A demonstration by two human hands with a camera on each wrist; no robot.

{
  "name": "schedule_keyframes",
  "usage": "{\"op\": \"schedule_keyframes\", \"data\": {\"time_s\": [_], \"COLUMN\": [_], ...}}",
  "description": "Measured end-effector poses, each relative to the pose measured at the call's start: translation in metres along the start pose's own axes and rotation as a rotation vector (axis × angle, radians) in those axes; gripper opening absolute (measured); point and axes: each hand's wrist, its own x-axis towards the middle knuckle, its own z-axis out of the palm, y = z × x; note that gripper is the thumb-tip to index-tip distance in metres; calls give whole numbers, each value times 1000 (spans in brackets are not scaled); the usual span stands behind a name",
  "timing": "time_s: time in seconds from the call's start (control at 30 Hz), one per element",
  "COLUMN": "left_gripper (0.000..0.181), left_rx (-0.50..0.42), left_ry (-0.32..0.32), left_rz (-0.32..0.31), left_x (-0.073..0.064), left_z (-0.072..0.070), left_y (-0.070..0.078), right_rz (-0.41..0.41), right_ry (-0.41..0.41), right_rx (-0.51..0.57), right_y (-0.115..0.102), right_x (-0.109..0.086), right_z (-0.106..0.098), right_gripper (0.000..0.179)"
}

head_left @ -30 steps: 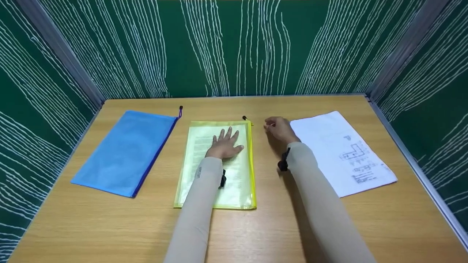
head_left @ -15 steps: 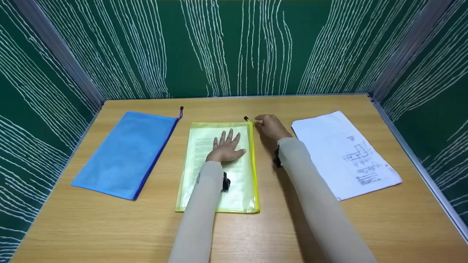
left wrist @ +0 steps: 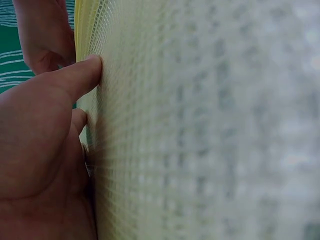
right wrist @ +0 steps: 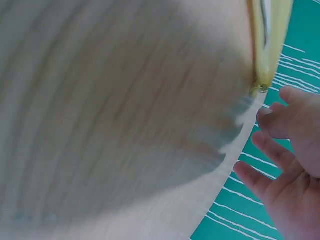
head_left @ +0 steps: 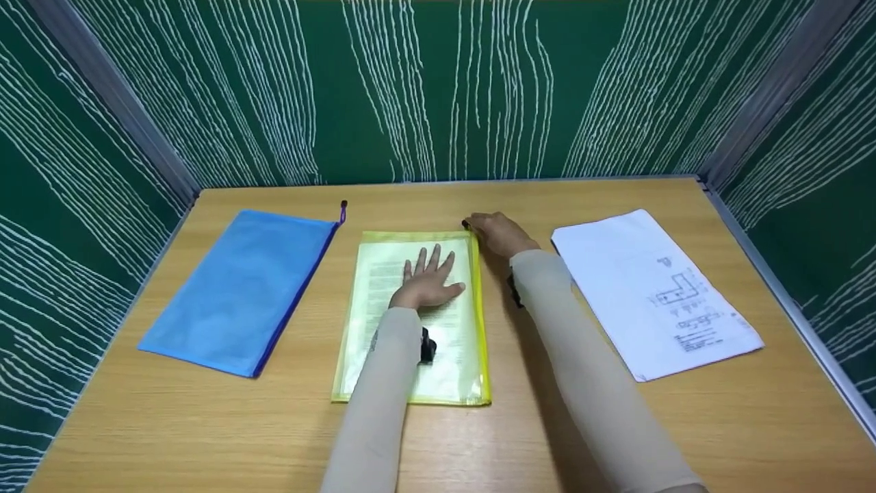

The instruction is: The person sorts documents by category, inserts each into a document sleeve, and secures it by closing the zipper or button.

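Observation:
A yellow-edged mesh zipper pouch (head_left: 452, 370) lies flat on the table, printed paper showing through its clear front. My left hand (head_left: 430, 284) rests on its upper half, fingers spread. The left wrist view shows the thumb (left wrist: 82, 77) against the mesh (left wrist: 150, 125). At the pouch's top right corner, my right hand (head_left: 503, 234) pinches the zipper pull (head_left: 466, 224), whose black end pokes out past the fingertips. In the right wrist view, thumb and index finger of that hand (right wrist: 300, 155) meet beside the zipper's end (right wrist: 261, 89); the other fingers are loosely bent.
To the left lies a blue zipper pouch (head_left: 239, 294) with a purple zipper. White sheets (head_left: 609, 274) bearing a printed drawing lie on the right. Green panels (head_left: 369, 89) with white lines border the wooden table (head_left: 205, 431) at back and sides.
My right hand has moved left from beside the white sheets to the yellow pouch's corner and taken hold of the zipper pull. The left hand stays on the pouch.

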Motion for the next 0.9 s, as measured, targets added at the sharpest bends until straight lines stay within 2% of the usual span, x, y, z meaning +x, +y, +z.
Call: {"op": "schedule_keyframes", "data": {"time_s": [0.1,0.2,0.4,0.67,0.9], "left_gripper": [74,74,74,73,74], "left_rx": [-10,-16,-5,-16,-10], "left_ry": [-6,-6,-2,3,8], "left_rz": [9,11,-6,6,10], "left_x": [0,1,1,0,0], "left_z": [1,1,1,0,1], "left_y": [1,2,-2,-2,-3], "right_rz": [-61,-73,2,78,67], "right_ry": [-6,-20,-61,-12,59], "right_rx": [-123,-204,-281,-249,-256], "right_y": [3,4,10,22,21], "right_x": [1,1,1,-7,-7], "right_z": [0,0,2,-5,-10], "right_gripper": [48,51,56,51,37]}}
